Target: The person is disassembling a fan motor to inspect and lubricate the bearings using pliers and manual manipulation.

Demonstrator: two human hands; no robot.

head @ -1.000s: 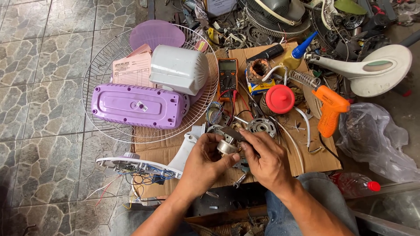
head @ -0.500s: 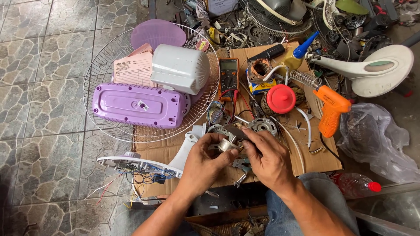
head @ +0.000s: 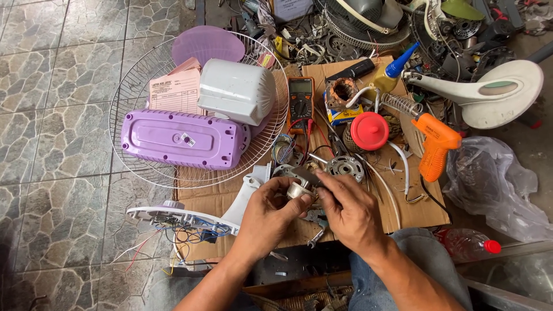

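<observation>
Centrally, a small metal motor part (head: 299, 189), silvery and roughly cylindrical, sits between both hands above the cardboard sheet (head: 403, 213) on the tiled floor (head: 52, 115). Left hand (head: 269, 216) curls round it from below, fingers pinching its body; right hand (head: 348, 210) closes in from the other side, fingertips pressed on its top edge. What exactly the right fingers grip is too small to tell

Just beyond: a fan motor (head: 344, 167) with copper windings, a multimeter (head: 300, 103), a red cap (head: 369, 130), an orange glue gun (head: 435, 144). Left of these, a wire fan guard (head: 132, 98) holds a purple base cover (head: 181, 139) and a white housing (head: 237, 91)

Judgement: best done with the left hand steadying while the right works, the part kept low over the cardboard so loose bits land there, not among the scrap
</observation>
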